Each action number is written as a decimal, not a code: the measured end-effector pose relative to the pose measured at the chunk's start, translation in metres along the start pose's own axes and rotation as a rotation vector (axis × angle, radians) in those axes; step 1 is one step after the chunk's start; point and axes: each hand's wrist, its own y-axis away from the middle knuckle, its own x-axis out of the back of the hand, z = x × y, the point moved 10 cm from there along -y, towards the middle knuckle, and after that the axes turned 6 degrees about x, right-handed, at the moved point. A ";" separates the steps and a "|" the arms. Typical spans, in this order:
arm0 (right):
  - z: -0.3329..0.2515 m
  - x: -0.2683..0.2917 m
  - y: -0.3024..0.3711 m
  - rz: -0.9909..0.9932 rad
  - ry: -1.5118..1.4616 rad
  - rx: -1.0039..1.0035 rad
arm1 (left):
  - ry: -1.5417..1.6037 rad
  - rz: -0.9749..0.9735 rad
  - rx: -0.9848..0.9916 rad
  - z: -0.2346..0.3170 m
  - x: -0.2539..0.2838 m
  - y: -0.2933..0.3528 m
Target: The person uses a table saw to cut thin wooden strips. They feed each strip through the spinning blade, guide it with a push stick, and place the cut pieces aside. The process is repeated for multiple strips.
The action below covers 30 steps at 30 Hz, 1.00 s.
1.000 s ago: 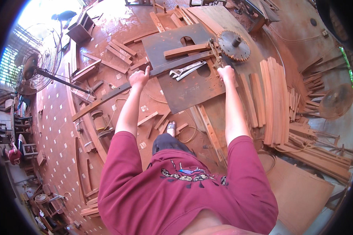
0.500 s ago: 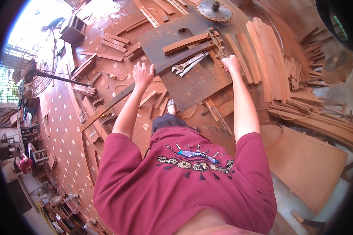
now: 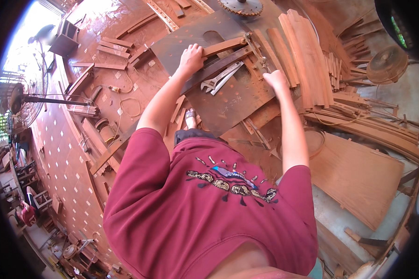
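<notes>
On a dark metal tabletop (image 3: 209, 109), my left hand (image 3: 191, 60) closes over the left end of a curved wooden piece (image 3: 224, 46). A darker long bar (image 3: 221, 65) lies just nearer to me. My right hand (image 3: 277, 80) is closed at the near end of a metal lever clamp (image 3: 256, 50), its thumb against the handle; the other fingers are mostly hidden. The clamp stands at the right end of the curved piece. Between my hands lie an adjustable wrench (image 3: 219, 78) and a slim pale metal tool (image 3: 229, 79) beside it.
A toothed circular saw blade (image 3: 241, 5) is at the table's far edge. Long wooden boards (image 3: 307, 60) are stacked right of the table. A wide wooden panel (image 3: 358, 174) lies at lower right. Left are a fan (image 3: 18, 100), floor cables (image 3: 130, 107) and wood strips (image 3: 114, 51).
My left hand has moved right and away from me, from the dark bar onto the curved wooden piece's end. My right hand stays by the clamp handle. The whole view has shifted slightly.
</notes>
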 end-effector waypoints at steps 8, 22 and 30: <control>0.017 0.015 -0.008 -0.081 0.122 0.034 | 0.011 0.016 -0.022 -0.039 0.035 -0.010; 0.089 0.014 0.044 -0.023 0.038 -0.137 | 0.173 -0.095 0.423 -0.303 0.171 0.218; 0.085 0.032 0.058 0.081 -0.022 -0.076 | 0.012 -0.476 0.594 -0.395 0.041 0.274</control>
